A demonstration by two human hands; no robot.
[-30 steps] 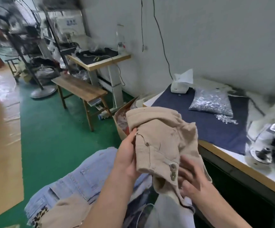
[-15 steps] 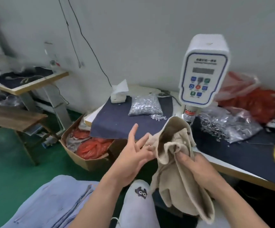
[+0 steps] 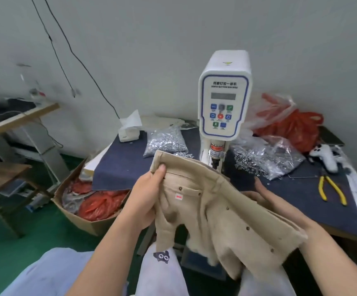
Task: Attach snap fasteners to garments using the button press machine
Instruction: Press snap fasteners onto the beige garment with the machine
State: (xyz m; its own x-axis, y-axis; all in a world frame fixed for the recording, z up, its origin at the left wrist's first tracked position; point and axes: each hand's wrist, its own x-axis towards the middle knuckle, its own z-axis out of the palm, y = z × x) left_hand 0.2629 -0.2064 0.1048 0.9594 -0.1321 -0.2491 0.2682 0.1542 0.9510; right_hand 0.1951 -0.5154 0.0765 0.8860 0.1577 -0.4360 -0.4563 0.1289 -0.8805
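There is just one camera, and it sits on my head. It looks forward and down, close over my arms and lap. The table (image 3: 297, 195) with the dark cloth lies right ahead, its near edge by my hands. The button press machine (image 3: 224, 107) stands near the back, by the wall. The green floor (image 3: 19, 242) shows at the left.

- Beige garment (image 3: 216, 210) spread between both hands, in front of white button press machine (image 3: 224, 97).
- Left hand (image 3: 145, 195) pinching waistband corner, thumb on top.
- Right hand (image 3: 280, 206) under opposite edge, fingers mostly hidden by fabric.
- Bags of silver fasteners (image 3: 164, 142) on navy table cover (image 3: 117, 167), either side of machine column.
- Yellow-handled pliers (image 3: 331, 189) at right.
- Cardboard box (image 3: 77, 218) on green floor, beside table.
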